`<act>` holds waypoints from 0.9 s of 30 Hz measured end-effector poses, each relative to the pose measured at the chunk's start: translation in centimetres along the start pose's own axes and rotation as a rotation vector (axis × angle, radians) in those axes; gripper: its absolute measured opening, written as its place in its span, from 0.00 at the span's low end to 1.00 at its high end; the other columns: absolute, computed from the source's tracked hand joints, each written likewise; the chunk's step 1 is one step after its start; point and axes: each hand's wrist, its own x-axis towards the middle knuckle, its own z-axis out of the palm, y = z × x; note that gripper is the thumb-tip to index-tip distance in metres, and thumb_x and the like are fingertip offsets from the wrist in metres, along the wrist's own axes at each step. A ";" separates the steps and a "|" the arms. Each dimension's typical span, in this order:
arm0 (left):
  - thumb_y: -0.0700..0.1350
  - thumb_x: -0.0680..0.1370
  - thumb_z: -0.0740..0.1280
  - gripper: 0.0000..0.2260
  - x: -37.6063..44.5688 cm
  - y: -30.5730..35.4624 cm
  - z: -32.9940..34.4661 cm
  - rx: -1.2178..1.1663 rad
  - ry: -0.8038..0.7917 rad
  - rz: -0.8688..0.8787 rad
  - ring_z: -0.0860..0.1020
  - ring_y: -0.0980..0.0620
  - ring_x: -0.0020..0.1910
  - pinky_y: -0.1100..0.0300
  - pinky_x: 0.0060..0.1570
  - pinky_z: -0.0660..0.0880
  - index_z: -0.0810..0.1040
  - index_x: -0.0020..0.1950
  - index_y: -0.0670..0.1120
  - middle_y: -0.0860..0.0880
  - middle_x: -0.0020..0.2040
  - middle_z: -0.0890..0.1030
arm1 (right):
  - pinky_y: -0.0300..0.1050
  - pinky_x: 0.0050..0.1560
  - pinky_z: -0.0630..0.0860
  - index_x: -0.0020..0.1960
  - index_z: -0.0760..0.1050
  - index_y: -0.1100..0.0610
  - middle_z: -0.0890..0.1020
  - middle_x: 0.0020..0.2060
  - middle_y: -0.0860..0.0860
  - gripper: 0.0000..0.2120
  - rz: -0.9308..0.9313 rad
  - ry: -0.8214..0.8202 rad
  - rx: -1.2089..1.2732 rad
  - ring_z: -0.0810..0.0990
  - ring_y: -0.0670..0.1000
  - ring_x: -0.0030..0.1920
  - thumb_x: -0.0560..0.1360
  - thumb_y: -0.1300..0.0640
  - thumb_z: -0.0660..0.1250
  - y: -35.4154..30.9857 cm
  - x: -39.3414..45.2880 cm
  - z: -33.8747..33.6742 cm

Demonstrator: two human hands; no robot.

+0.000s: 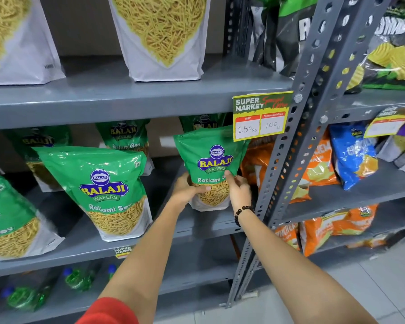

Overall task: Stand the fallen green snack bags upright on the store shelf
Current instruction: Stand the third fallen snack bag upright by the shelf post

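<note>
Just right of the frame's centre, both hands are clasping one green snack bag (212, 160) by its lower half; the left hand (187, 189) is cupping the bottom left edge with its thumb lying across the printed front, and the right hand (237, 189) is pressing the lower right side, its thumb pointing up along the front; each grip is closed around the pouch, not pinching it. The bag is standing nearly upright on the middle shelf (208, 224), its base touching the shelf board, with the yellow price tag (262, 115) hanging just above its upper right corner. The pouch looks light, glossy and soft-walled, so it is likely slippery and prone to buckling; its contents seem brittle, so squeezing hard is unwise; holding low at the gusseted base, as here, is probably the steadiest purchase. At centre left, a second green bag (103, 190) is leaning backward, and a third bag (7, 218) at the left edge is tilting too.
</note>
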 end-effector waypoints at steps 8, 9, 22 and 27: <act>0.39 0.61 0.79 0.31 -2.5 -0.1 0.8 0.067 0.000 0.032 0.78 0.42 0.59 0.46 0.59 0.76 0.74 0.61 0.41 0.41 0.61 0.80 | 0.54 0.61 0.74 0.62 0.71 0.60 0.80 0.57 0.58 0.31 0.009 0.098 -0.032 0.78 0.58 0.57 0.69 0.38 0.65 -0.3 -2.1 -1.3; 0.40 0.61 0.80 0.31 -2.8 0.0 0.9 0.091 0.001 0.036 0.78 0.42 0.59 0.45 0.59 0.76 0.74 0.61 0.42 0.41 0.61 0.80 | 0.53 0.61 0.73 0.63 0.71 0.60 0.80 0.58 0.58 0.31 0.008 0.102 -0.039 0.78 0.58 0.57 0.70 0.39 0.65 -0.4 -2.5 -1.5; 0.42 0.63 0.79 0.29 -4.4 0.1 2.0 0.179 0.040 0.075 0.79 0.42 0.58 0.50 0.56 0.77 0.73 0.61 0.40 0.41 0.60 0.80 | 0.50 0.67 0.65 0.70 0.63 0.62 0.72 0.68 0.60 0.28 0.012 -0.014 -0.126 0.70 0.59 0.67 0.77 0.44 0.57 -1.4 -3.2 -2.7; 0.40 0.64 0.78 0.30 -5.8 0.9 1.8 0.159 0.045 0.059 0.77 0.43 0.60 0.53 0.56 0.75 0.70 0.63 0.39 0.40 0.63 0.78 | 0.51 0.70 0.62 0.73 0.55 0.63 0.65 0.72 0.61 0.31 0.028 -0.018 -0.188 0.65 0.60 0.71 0.79 0.44 0.53 -2.4 -4.5 -2.4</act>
